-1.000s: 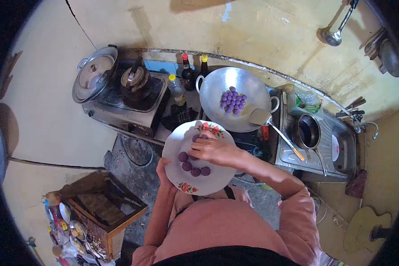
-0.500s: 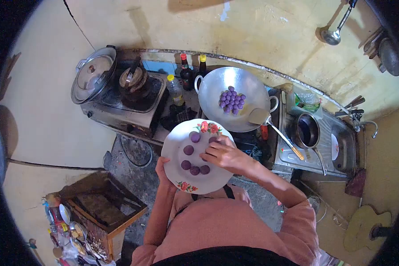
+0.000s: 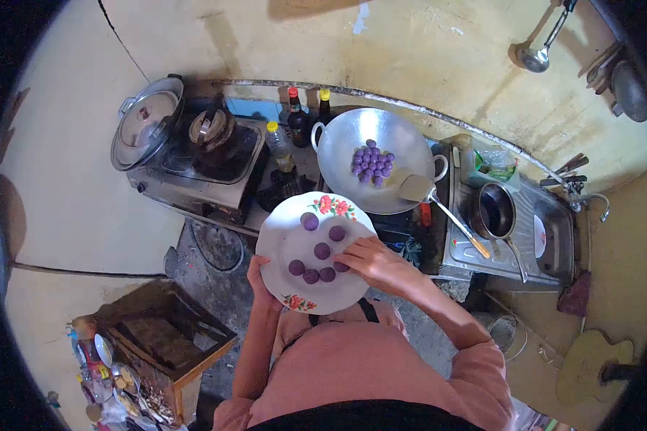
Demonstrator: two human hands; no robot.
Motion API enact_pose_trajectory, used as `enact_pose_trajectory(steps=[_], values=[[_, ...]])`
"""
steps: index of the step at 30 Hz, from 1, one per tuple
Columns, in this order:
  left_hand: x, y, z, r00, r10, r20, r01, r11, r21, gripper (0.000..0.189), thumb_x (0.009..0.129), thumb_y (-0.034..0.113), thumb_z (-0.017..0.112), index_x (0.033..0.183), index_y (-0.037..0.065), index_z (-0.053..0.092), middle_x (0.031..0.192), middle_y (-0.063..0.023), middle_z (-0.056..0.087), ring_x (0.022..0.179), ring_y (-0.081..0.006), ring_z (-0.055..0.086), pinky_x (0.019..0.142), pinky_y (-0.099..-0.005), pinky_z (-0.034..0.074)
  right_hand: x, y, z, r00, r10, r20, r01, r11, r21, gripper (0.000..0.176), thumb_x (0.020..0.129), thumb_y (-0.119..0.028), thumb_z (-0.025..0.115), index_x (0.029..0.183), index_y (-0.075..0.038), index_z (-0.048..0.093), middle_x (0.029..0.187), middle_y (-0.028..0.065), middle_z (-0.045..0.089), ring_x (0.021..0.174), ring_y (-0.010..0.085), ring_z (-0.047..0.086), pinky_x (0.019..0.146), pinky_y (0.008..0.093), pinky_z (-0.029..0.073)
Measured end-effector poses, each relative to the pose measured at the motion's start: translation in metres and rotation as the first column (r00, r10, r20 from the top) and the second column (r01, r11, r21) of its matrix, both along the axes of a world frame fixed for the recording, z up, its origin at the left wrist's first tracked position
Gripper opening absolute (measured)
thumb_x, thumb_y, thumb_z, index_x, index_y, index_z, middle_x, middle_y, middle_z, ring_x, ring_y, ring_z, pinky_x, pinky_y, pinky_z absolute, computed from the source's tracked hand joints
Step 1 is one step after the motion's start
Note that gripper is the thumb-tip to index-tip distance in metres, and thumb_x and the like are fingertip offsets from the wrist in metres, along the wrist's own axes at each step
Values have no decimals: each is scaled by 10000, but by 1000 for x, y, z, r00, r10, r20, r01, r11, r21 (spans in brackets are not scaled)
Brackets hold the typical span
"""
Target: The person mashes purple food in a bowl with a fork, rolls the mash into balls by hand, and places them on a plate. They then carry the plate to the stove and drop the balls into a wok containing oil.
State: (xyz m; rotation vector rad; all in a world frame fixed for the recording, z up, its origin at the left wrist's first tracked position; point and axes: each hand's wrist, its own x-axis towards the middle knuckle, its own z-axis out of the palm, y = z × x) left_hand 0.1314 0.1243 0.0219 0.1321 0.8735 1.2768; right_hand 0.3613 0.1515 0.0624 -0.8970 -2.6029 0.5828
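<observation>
Left hand (image 3: 260, 279): grips plate (image 3: 277, 237) by left edge
Right hand (image 3: 370, 260): at ball (image 3: 341, 266) near right edge, grip unclear
Bottles (image 3: 299, 126): too small to read

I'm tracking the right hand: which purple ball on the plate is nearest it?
The rightmost purple ball in the lowest row on the plate: the right hand partly covers it, while the other balls there show whole.

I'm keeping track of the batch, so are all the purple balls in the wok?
No, several purple balls lie on the plate that the left hand holds.
</observation>
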Motion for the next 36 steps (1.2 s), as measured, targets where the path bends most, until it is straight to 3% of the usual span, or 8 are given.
enact_pose_trajectory(steps=[8,11,16,18,23,29,32,36], values=[[-3,1,-6,1000,7,-19,-6,998,57,582,676,295,457,1189,21,431,1116,-156,503,1000,-304,506,846,-420,432,-7,-1,-6,999,38,-9,-39,998,-41,313,720,-85,616,1025,-31,568,971,116,557,973,286,517,845,372,426],[-10,0,-14,1000,29,-10,-28,997,75,573,683,287,454,1188,19,431,1119,-153,503,1001,-302,510,838,-414,438,-3,3,-6,969,-41,-243,12,993,-120,350,699,-102,659,1034,-41,579,963,116,576,931,278,553,807,356,454],[-23,-1,-18,999,39,-25,-35,992,121,564,689,291,459,1181,16,435,1106,-150,513,988,-296,520,820,-399,451,45,42,3,816,-454,-359,319,870,-377,324,669,-114,707,967,-31,613,868,131,620,797,250,605,751,324,470],[-24,-2,-14,997,61,-42,-54,987,149,597,690,302,452,1202,-1,413,1136,-173,493,1011,-312,507,837,-422,443,74,69,-19,872,-487,-51,451,839,-303,284,669,-106,706,931,-32,630,857,137,627,803,242,610,729,308,473],[-31,-7,-13,995,99,-21,-96,987,127,588,687,301,456,1190,-2,423,1119,-174,497,993,-315,512,825,-422,448,105,122,-100,919,-301,256,361,902,-237,266,689,-157,698,925,-45,648,805,109,647,759,228,616,679,347,468],[-34,-12,-14,984,175,-26,-172,982,83,539,678,289,455,1140,12,466,1065,-159,522,941,-301,533,796,-398,460,88,148,-142,868,-288,404,420,861,-288,256,714,-170,671,949,-71,651,849,119,653,788,249,617,719,351,472],[-35,-14,-13,987,157,-27,-153,982,113,551,685,300,459,1154,11,453,1076,-160,518,952,-305,530,805,-409,457,83,162,-154,914,-284,289,389,816,-427,250,733,-152,646,969,-68,643,858,127,651,787,230,618,724,333,477],[-34,-16,-9,975,199,-97,-190,977,97,560,687,311,463,1155,3,448,1072,-156,521,957,-302,530,806,-406,459,86,161,-156,905,-425,6,399,845,-355,240,765,-155,612,983,-56,630,850,121,649,747,195,612,690,314,473]])
